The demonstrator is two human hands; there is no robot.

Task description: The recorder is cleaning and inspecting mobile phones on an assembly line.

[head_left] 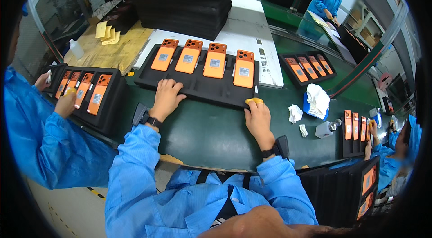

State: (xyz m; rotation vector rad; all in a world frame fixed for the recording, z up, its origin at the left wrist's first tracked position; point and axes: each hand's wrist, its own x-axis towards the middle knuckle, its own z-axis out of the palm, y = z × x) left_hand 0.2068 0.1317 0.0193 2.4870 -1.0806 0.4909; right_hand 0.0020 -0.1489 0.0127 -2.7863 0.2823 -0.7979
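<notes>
In front of me a black foam tray (202, 87) holds a row of several orange phones (216, 65), camera ends away from me, each with a white label on its back. My left hand (167, 99) grips the tray's near edge, left of its middle, fingertips over the rim. My right hand (259, 119) holds the near right corner; yellow covers, like finger cots (254, 101), show at its fingertips. The tray's far side rests at a white board (265, 44) on the green table (207, 134).
Tall black trays (180, 2) are stacked behind. A similar tray (308, 68) lies at the far right, near a blue tissue box (316, 101), crumpled tissues (295, 114) and a clear bottle (326, 129). Co-workers in blue handle phone trays at left (101, 112) and right (353, 145).
</notes>
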